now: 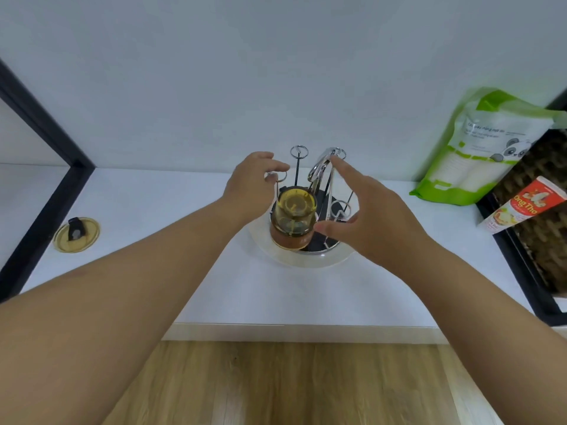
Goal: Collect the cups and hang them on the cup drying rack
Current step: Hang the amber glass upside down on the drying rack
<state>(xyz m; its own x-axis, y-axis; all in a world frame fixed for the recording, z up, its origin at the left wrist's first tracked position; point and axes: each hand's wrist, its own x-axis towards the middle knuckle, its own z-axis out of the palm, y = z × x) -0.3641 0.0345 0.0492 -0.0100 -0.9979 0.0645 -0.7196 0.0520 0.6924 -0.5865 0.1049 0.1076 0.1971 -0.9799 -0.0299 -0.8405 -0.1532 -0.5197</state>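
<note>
Amber glass cup: upside down on a prong of the cup drying rack, at its near left
Rack: stands on a round clear tray on the white counter
Left hand: fingers loosely spread beside the cup, gripping nothing
Right hand: fingers open, thumb near the cup, forefinger by the chrome handle
Counter left: amber lid
Counter right: green pouch

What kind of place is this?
Likely a home kitchen or pantry counter. A cup drying rack with an amber glass cup on it stands on a white countertop, with a green refill pouch and a food carton alongside.
</note>
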